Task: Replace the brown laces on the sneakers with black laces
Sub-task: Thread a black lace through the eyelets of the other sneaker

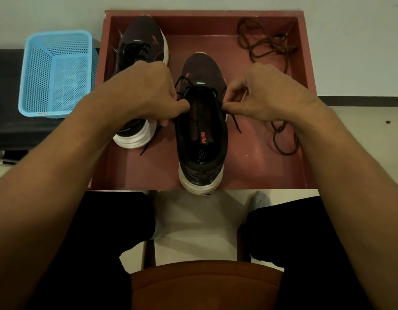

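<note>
Big red tray (202, 13) first: the near sneaker (201, 139) stands in its middle, heel toward the person, the second sneaker (146, 41) behind on the left. Left hand (146, 90) and right hand (267, 95) flank the near one, fingers curled, each pinching the black lace (236, 125). Brown laces (263, 44) lie loose, right side.

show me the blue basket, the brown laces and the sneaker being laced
blue basket (37, 70): head view, left mesh wall.
brown laces (268, 42): head view, upper tangle of strands.
sneaker being laced (202, 70): head view, top of the toe.
</note>
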`<state>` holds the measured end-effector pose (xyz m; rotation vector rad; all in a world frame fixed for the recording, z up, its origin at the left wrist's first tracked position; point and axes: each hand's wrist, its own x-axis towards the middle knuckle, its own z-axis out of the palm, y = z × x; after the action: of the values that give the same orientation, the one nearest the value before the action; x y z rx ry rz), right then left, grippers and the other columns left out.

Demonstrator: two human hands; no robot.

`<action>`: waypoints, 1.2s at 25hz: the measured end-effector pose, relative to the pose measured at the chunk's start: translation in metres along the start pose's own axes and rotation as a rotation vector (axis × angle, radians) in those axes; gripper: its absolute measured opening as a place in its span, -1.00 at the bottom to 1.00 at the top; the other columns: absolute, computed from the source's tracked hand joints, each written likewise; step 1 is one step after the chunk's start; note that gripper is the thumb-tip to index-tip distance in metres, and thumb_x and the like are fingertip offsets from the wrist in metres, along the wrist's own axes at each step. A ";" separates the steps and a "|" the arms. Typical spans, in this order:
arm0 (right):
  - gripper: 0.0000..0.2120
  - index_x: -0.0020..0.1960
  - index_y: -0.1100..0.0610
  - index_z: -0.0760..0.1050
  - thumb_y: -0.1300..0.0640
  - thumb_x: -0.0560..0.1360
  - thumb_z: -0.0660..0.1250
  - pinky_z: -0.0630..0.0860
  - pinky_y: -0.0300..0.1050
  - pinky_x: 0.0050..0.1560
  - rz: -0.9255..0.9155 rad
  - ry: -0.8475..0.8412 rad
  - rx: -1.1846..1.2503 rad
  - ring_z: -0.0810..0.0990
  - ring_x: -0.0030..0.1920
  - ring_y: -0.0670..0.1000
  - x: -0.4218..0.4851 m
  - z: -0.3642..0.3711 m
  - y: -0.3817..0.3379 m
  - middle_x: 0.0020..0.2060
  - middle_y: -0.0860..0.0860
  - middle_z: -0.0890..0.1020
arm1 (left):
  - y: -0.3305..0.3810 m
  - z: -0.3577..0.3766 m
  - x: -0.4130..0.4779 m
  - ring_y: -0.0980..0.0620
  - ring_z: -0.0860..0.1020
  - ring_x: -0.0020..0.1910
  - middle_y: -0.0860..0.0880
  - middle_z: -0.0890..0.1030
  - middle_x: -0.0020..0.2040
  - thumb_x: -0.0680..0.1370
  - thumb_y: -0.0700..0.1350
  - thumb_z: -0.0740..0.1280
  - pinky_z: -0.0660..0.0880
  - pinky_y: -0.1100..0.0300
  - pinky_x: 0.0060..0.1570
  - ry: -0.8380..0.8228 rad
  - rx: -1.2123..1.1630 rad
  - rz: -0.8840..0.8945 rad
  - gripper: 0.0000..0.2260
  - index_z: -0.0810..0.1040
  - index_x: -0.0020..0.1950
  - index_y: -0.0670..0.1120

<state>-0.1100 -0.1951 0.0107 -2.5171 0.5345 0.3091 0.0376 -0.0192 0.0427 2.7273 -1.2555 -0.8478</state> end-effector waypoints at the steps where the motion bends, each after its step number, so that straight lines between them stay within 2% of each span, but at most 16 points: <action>1: -0.97 -0.05 -0.03 0.72 0.05 0.55 0.50 0.41 -0.31 -0.21 0.038 -0.065 -0.050 0.58 -0.20 -0.23 0.000 -0.001 0.002 -0.16 -0.16 0.69 | 0.000 0.000 0.000 0.19 0.55 -0.51 0.14 0.54 -0.60 0.64 0.09 0.33 0.37 0.29 -0.34 0.002 -0.004 -0.005 -0.63 0.73 -0.23 -0.09; 4: -0.91 0.00 0.06 0.72 0.06 0.54 0.50 0.54 -0.14 -0.15 0.193 -0.330 -0.252 0.63 -0.11 -0.03 -0.002 0.000 0.004 -0.08 -0.01 0.70 | -0.001 0.001 0.002 0.15 0.58 -0.44 0.10 0.59 -0.54 0.62 0.05 0.34 0.45 0.29 -0.28 0.004 -0.046 0.005 -0.64 0.72 -0.28 -0.09; 5: -0.88 0.03 0.07 0.72 0.04 0.54 0.50 0.55 -0.12 -0.12 0.210 -0.352 -0.283 0.64 -0.08 0.01 -0.002 0.001 0.005 -0.07 0.00 0.69 | 0.000 0.002 0.002 0.13 0.59 -0.42 0.08 0.60 -0.53 0.62 0.05 0.34 0.48 0.29 -0.26 -0.005 -0.051 0.014 -0.63 0.72 -0.28 -0.09; 7: -0.85 0.04 0.01 0.71 -0.01 0.51 0.54 0.53 -0.16 -0.16 0.182 -0.254 -0.187 0.63 -0.12 -0.06 -0.002 -0.001 0.007 -0.14 -0.08 0.68 | 0.000 0.002 0.002 0.11 0.58 -0.46 0.08 0.59 -0.54 0.64 0.09 0.32 0.48 0.26 -0.30 -0.028 -0.065 0.024 -0.61 0.71 -0.27 -0.07; 9: -0.86 0.03 -0.07 0.71 -0.05 0.50 0.55 0.55 -0.20 -0.12 0.094 -0.079 0.006 0.64 -0.18 -0.18 -0.001 -0.004 0.007 -0.19 -0.15 0.69 | -0.006 -0.001 0.002 0.13 0.53 -0.58 0.08 0.60 -0.53 0.66 0.17 0.30 0.41 0.26 -0.40 -0.021 -0.109 0.026 -0.60 0.69 -0.23 -0.02; 10: -0.89 0.02 -0.08 0.72 -0.05 0.51 0.53 0.56 -0.23 -0.09 0.046 -0.004 0.094 0.65 -0.20 -0.21 -0.002 -0.005 0.007 -0.21 -0.16 0.70 | -0.011 -0.002 0.003 0.14 0.52 -0.62 0.06 0.62 -0.51 0.67 0.17 0.30 0.40 0.27 -0.40 0.009 -0.136 0.035 -0.64 0.69 -0.18 -0.01; 12: -0.94 0.00 -0.09 0.72 -0.03 0.55 0.50 0.53 -0.33 -0.12 -0.017 0.072 0.176 0.64 -0.25 -0.28 -0.002 -0.006 0.006 -0.26 -0.22 0.69 | -0.020 -0.006 0.004 0.15 0.55 -0.60 0.05 0.65 -0.45 0.68 0.04 0.33 0.41 0.29 -0.37 0.061 -0.168 0.055 -0.80 0.71 -0.03 0.01; 15: -0.96 -0.02 -0.09 0.73 -0.02 0.56 0.50 0.42 -0.44 -0.19 -0.028 0.049 0.136 0.60 -0.28 -0.38 0.000 -0.002 0.004 -0.28 -0.25 0.66 | -0.021 -0.004 0.005 0.17 0.58 -0.57 0.07 0.66 -0.42 0.63 -0.08 0.42 0.41 0.34 -0.37 0.028 -0.159 0.083 -0.90 0.71 0.09 0.05; 19: -0.96 -0.03 -0.08 0.72 -0.01 0.55 0.50 0.42 -0.42 -0.20 -0.022 0.056 0.129 0.60 -0.27 -0.31 0.001 -0.001 0.002 -0.24 -0.22 0.67 | -0.018 0.001 0.007 0.20 0.56 -0.59 0.06 0.66 -0.38 0.60 -0.06 0.46 0.46 0.45 -0.47 0.058 -0.153 0.099 -0.94 0.72 0.02 0.01; 21: -0.96 -0.04 -0.04 0.73 0.04 0.54 0.49 0.47 -0.38 -0.18 0.006 0.023 0.068 0.59 -0.25 -0.29 0.001 0.000 0.002 -0.23 -0.22 0.67 | -0.020 0.001 0.008 0.19 0.56 -0.60 0.04 0.66 -0.39 0.60 -0.10 0.45 0.49 0.40 -0.45 0.047 -0.150 0.090 -0.95 0.72 -0.01 0.00; 23: -0.94 -0.03 0.00 0.74 0.08 0.52 0.50 0.50 -0.28 -0.23 0.081 -0.105 -0.051 0.59 -0.24 -0.21 0.000 0.001 0.004 -0.21 -0.19 0.66 | -0.020 0.002 0.008 0.19 0.56 -0.60 0.04 0.66 -0.41 0.60 -0.13 0.45 0.48 0.31 -0.36 0.017 -0.129 0.070 -0.94 0.70 -0.04 0.01; 26: -0.90 -0.01 0.06 0.75 0.08 0.50 0.53 0.52 -0.18 -0.32 0.223 -0.292 -0.193 0.62 -0.22 -0.04 0.001 0.003 0.006 -0.12 -0.01 0.71 | -0.019 0.003 0.010 0.20 0.56 -0.60 0.06 0.63 -0.48 0.59 -0.16 0.45 0.45 0.30 -0.33 -0.009 -0.084 0.041 -0.90 0.65 -0.09 0.03; 28: -0.89 -0.01 0.08 0.75 0.07 0.50 0.53 0.53 -0.17 -0.32 0.244 -0.305 -0.210 0.64 -0.20 0.00 0.002 0.003 0.005 -0.11 0.03 0.72 | -0.019 0.003 0.011 0.20 0.56 -0.60 0.10 0.60 -0.53 0.59 -0.17 0.44 0.44 0.29 -0.34 -0.017 -0.065 0.032 -0.84 0.61 -0.14 0.07; 30: -0.89 0.02 0.03 0.73 0.05 0.51 0.52 0.50 -0.18 -0.28 0.213 -0.256 -0.163 0.64 -0.16 0.00 0.001 0.002 0.004 -0.15 -0.04 0.70 | -0.019 0.002 0.011 0.20 0.56 -0.60 0.13 0.60 -0.54 0.60 -0.16 0.44 0.44 0.30 -0.33 -0.005 -0.068 0.044 -0.83 0.62 -0.15 0.07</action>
<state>-0.1110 -0.1975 0.0068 -2.5246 0.6982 0.7713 0.0557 -0.0132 0.0310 2.6367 -1.2585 -0.8774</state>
